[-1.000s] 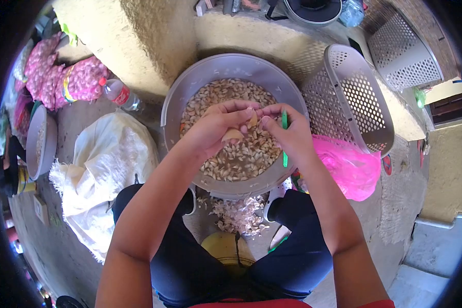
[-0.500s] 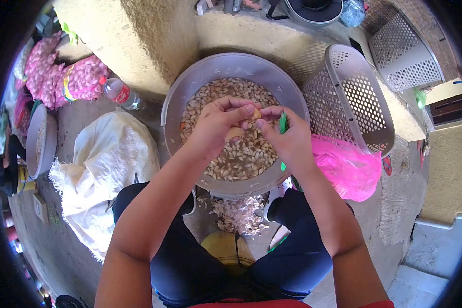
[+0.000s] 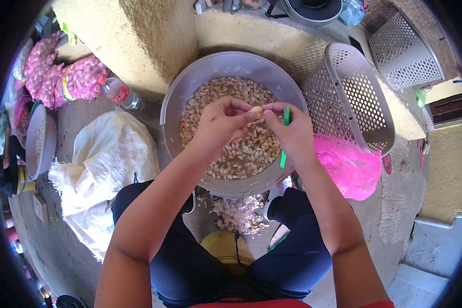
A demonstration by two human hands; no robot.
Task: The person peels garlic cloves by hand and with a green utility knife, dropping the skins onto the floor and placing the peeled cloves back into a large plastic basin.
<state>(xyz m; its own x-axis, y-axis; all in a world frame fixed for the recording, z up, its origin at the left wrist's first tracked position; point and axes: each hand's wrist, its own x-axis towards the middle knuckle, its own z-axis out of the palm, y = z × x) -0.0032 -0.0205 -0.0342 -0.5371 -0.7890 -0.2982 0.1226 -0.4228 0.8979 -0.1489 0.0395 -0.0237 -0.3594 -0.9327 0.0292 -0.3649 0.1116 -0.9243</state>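
The left hand is nearly closed, its fingertips pinching a smooth, tan garlic clove; the right hand curls in at the clove's side, a slim green tool tucked against it. This looks like peeling; the next move calls for a light, careful pull at the skin. Beneath the hands, pale teardrop-shaped cloves crowd a round plastic tub; rightward sits a crinkly pink bag, leftward a frayed woven sack.

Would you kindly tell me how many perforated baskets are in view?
2: one basket right of the tub, a second basket at upper right; others may be hidden.
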